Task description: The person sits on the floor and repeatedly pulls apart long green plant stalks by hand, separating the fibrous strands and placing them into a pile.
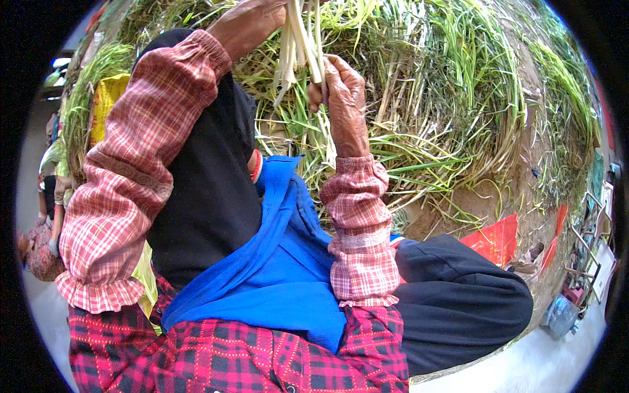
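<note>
At the top edge of the view, partly cut off, my left hand (253, 24) holds a small bunch of pale plant stalks (300, 42) that hang downward. My right hand (346, 83) is below and to the right of it, thumb and fingers pinched on the lower end of one stalk at the bunch's edge. Strips of pale, dry-looking leaf dangle from the bunch's left side. Beneath both hands spreads a heap of long green leafy stalks (442, 93), with straw-coloured lower ends and loose leaves among them.
A blue cloth (275, 255) lies across my lap between my black-trousered legs. A yellow sack (105, 105) stands at left, near more greens. Red plastic (494, 240) and a clear plastic container (560, 314) are at right. Another person (44, 245) is at the far left.
</note>
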Demonstrator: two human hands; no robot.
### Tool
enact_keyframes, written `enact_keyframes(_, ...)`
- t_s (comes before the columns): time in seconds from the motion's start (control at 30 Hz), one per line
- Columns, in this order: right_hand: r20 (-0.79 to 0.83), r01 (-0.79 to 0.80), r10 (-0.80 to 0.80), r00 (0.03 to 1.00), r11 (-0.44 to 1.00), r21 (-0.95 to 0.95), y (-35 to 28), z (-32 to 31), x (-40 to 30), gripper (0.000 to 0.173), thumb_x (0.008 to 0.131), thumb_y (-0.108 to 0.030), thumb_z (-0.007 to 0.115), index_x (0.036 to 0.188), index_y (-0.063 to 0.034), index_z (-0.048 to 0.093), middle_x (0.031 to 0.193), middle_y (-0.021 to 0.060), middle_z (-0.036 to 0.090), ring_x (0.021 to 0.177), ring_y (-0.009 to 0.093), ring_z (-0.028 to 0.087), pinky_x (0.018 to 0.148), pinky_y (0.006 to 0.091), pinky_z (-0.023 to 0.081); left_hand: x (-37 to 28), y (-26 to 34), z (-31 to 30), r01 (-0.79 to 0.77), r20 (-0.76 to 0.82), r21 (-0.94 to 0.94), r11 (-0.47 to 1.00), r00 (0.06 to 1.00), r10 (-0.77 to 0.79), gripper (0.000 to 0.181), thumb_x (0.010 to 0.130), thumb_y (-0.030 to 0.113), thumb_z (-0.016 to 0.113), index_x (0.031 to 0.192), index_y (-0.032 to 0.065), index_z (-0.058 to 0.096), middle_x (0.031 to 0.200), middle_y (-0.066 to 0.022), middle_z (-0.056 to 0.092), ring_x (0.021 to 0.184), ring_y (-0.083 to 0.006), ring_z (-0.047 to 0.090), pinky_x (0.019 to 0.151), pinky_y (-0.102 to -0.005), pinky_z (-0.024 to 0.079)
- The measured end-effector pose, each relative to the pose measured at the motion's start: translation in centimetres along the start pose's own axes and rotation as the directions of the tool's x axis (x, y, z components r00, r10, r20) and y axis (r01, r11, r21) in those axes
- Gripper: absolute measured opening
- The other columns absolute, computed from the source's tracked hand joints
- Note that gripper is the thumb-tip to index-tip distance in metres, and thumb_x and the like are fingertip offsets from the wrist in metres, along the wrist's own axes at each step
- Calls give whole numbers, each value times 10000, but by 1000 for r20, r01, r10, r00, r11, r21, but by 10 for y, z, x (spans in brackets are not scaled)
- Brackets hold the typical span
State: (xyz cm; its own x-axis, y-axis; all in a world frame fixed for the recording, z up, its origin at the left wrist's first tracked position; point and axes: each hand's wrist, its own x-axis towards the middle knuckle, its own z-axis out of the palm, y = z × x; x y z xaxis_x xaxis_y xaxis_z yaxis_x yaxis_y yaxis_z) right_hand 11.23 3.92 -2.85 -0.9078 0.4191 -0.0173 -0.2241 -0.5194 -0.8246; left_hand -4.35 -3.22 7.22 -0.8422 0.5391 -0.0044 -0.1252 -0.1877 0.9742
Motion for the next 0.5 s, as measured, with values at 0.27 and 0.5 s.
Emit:
enact_keyframes(0.27,-325,-241,-388,863,248,-938,86,-131,-6,285,775,-138,511,1045,-58,556,982,139,539,828,294,572,667,401,469,12,17,5,-91,-91,-7,996,992,90,111,811,138,592,859,39,609,803,-60,636,661,-143,568,586,-221,464)
enact_keyframes(0.5,-400,-405,-270,876,42,-914,88,-166,2,495,746,-316,616,1163,-108,451,1096,150,531,894,345,563,724,458,438,25,15,7,-9,-179,-118,993,984,-12,115,819,109,578,884,14,584,768,-69,608,584,-140,546,481,-242,445)
